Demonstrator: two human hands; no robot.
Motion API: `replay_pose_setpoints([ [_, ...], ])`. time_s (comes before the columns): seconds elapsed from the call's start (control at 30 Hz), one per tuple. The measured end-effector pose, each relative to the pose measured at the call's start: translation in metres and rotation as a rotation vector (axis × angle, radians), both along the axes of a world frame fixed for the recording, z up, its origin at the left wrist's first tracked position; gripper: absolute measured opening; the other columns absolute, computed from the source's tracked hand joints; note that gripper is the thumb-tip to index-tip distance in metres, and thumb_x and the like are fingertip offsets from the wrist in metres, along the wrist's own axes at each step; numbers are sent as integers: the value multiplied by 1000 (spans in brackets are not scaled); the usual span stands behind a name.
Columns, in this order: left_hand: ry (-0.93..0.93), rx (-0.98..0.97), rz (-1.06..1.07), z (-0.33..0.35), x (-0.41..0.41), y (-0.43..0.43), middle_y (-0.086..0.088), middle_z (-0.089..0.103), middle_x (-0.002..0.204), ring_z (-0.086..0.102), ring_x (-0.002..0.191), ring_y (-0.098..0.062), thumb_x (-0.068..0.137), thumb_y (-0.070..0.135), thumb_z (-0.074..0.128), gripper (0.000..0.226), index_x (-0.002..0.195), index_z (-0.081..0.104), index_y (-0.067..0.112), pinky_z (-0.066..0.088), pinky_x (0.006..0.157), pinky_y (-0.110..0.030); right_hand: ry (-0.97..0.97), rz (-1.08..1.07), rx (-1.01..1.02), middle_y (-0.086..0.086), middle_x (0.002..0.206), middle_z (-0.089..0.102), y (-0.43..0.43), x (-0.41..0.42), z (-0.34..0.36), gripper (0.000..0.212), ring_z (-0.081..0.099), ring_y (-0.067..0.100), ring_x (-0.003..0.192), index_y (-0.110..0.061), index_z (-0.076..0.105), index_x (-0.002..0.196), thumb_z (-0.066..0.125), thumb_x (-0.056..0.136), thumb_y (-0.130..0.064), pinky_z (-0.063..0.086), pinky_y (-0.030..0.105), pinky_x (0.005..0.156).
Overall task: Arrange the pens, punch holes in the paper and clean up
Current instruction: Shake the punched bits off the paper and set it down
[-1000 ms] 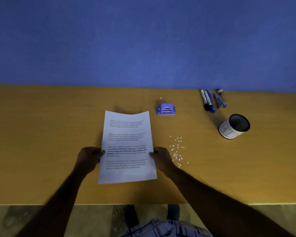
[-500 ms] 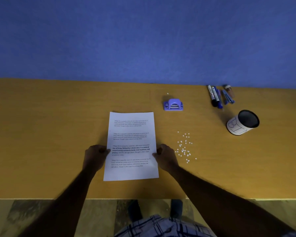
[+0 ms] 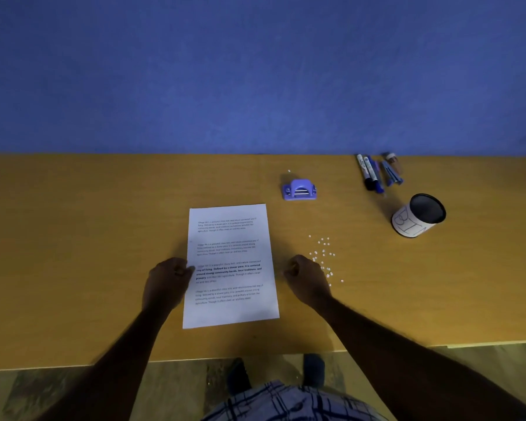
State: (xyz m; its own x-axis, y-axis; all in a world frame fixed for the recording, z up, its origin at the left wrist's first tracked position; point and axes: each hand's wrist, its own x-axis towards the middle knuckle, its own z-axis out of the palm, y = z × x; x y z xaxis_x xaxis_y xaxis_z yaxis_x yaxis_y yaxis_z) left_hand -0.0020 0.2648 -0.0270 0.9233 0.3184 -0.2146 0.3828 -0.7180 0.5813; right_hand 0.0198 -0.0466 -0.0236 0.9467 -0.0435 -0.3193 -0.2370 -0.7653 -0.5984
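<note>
A printed white paper sheet (image 3: 234,238) lies flat on the yellow-brown table (image 3: 73,238) in front of me. My left hand (image 3: 167,281) rests at the sheet's left edge with its curled fingertips pinching that edge. My right hand (image 3: 305,279) sits on the table just right of the sheet, fingers curled and holding nothing, with a small gap to the paper. A purple hole punch (image 3: 299,189) stands beyond the sheet's top right corner. Several pens and markers (image 3: 372,174) lie side by side at the far right. White punched paper dots (image 3: 324,253) are scattered right of my right hand.
A black cup with a white paper label (image 3: 418,215) stands tilted toward me near the pens. A blue wall (image 3: 255,71) rises behind the table's far edge. The table's near edge (image 3: 195,358) runs just above my feet.
The sheet, held curved above the table a second ago, now lies flat. My right hand has let go of its right edge and shifted slightly right. My left hand stays at the left edge.
</note>
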Motion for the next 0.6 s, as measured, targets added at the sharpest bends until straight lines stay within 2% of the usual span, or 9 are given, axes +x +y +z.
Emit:
replay_pose_setpoints([
  [0.1,-46,15,-85,5,2,-17,-1,71,106,65,82,-13,89,35,67,31,115,66,18,53,69,-29,-20,-6,5,4,103,72,-18,-1,3,24,67,22,93,-12,67,108,65,86,-23,58,40,82],
  [0.17,-87,29,-138,8,4,-30,0,69,107,63,84,-10,89,35,67,29,114,65,20,53,70,-28,-43,-19,29,5,104,72,-33,-1,4,24,67,20,93,-12,69,109,65,86,-19,56,34,84],
  [0.23,-123,37,-192,10,7,-44,1,68,108,63,89,-11,89,34,67,28,114,65,20,52,73,-29,-91,-33,57,4,99,73,-50,-2,6,20,66,17,86,-12,70,105,68,85,-15,52,27,78],
  [0.33,-161,37,-273,13,11,-68,0,68,112,64,97,-15,89,31,67,28,114,65,18,52,78,-29,-132,-72,86,-2,85,70,-77,-5,9,13,62,9,70,-14,71,99,71,86,-15,47,22,67],
  [0.47,-145,12,-348,13,16,-95,0,67,117,63,106,-19,87,32,70,30,114,64,20,54,87,-35,-149,-116,69,-2,84,67,-112,-13,6,14,60,11,68,-13,71,100,71,86,-14,45,20,65],
  [0.6,-166,37,-457,10,19,-121,-3,67,120,62,111,-23,85,31,72,36,117,63,16,52,95,-40,-127,-167,86,-5,80,64,-138,-25,4,13,58,5,65,-12,71,98,72,85,-11,39,5,58],
])
